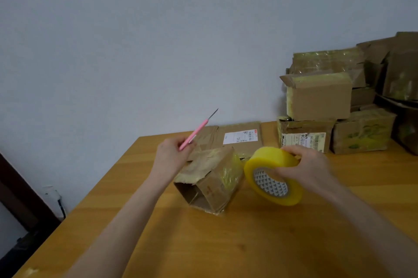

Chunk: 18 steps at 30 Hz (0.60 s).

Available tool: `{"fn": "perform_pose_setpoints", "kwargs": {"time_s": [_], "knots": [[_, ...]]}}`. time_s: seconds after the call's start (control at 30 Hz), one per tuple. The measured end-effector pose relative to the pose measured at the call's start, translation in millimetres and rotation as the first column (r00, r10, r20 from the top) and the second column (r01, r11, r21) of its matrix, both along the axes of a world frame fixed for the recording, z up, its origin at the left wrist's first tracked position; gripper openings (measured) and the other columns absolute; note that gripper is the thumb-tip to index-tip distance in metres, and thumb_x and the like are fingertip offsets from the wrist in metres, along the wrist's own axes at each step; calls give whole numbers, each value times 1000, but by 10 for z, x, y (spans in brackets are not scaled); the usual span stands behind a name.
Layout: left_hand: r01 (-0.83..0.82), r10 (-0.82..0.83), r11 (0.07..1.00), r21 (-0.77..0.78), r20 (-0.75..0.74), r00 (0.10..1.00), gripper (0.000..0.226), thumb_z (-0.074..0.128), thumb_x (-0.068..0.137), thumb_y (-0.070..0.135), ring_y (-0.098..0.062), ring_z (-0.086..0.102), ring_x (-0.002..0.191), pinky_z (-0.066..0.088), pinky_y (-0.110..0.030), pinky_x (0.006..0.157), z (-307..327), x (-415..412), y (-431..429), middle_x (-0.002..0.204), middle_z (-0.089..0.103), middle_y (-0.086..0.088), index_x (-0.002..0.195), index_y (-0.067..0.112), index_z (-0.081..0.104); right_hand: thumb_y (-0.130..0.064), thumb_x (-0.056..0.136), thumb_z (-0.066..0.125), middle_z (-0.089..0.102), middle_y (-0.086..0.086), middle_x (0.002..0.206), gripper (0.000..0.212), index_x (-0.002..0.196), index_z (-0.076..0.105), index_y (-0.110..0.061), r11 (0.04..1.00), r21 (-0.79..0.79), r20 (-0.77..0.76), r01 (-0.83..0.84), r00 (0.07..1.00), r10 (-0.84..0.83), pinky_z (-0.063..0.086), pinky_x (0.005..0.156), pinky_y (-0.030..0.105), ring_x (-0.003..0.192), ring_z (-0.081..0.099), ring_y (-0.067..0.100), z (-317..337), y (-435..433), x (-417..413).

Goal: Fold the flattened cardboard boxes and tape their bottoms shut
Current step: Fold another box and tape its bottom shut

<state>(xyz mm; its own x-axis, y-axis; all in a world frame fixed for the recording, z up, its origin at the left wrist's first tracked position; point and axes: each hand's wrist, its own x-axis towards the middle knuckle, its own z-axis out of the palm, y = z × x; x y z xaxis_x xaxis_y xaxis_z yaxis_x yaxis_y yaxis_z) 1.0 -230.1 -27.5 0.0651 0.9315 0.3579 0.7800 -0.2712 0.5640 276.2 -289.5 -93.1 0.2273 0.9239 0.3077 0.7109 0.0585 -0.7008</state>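
Observation:
A small folded cardboard box (210, 179) lies on its side on the wooden table (226, 243), its open end facing me, yellowish tape across its far end. My left hand (173, 155) grips a pink-handled knife (194, 134) above the box's left edge, blade pointing up and away. My right hand (309, 168) holds a yellow tape roll (269, 173) just right of the box. A flattened box (239, 136) with a white label lies behind.
Several taped cardboard boxes (321, 97) are stacked at the table's back right, against the grey wall. The table's left edge (95, 191) drops off to a dark floor with a cable.

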Motion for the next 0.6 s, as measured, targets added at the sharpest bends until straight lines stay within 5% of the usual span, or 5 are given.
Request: {"fn": "perform_pose_setpoints", "kwargs": {"time_s": [0.1, 0.27, 0.47, 0.6], "knots": [[-167, 149, 978, -127, -140, 979, 28, 51, 95, 35, -12, 49, 52, 39, -19, 47, -319, -35, 595, 64, 55, 2, 92, 11, 65, -32, 64, 83, 59, -1, 107, 65, 122, 59, -17, 1000, 1, -42, -15, 999, 15, 48, 75, 31, 93, 52, 15, -26, -16, 10], [-140, 109, 912, -385, -103, 989, 72, 45, 76, 79, -17, 64, 60, 51, -27, 60, -580, 13, 830, 67, 68, 0, 82, 11, 70, -27, 66, 84, 53, -4, 103, 64, 122, 58, -14, 998, 55, -75, -2, 997, 6, 45, 77, 28, 95, 50, 13, -76, 15, -7], [-199, 223, 974, -105, 322, 920, 39, 59, 83, 56, -15, 59, 68, 45, -29, 58, -340, -38, 736, 73, 64, 1, 80, 18, 62, -31, 66, 83, 57, -1, 113, 64, 122, 58, -14, 979, 190, -66, 67, 996, -55, 48, 81, 37, 98, 49, 14, -17, 205, -111], [-228, 216, 974, -10, 358, 908, 37, 50, 93, 47, -14, 43, 57, 35, -26, 50, -408, -219, 534, 64, 50, 2, 79, 13, 55, -26, 64, 85, 62, 7, 112, 62, 119, 61, -10, 951, 303, -20, 60, 998, -57, 40, 77, 30, 96, 52, 19, 46, 294, -218]]}}
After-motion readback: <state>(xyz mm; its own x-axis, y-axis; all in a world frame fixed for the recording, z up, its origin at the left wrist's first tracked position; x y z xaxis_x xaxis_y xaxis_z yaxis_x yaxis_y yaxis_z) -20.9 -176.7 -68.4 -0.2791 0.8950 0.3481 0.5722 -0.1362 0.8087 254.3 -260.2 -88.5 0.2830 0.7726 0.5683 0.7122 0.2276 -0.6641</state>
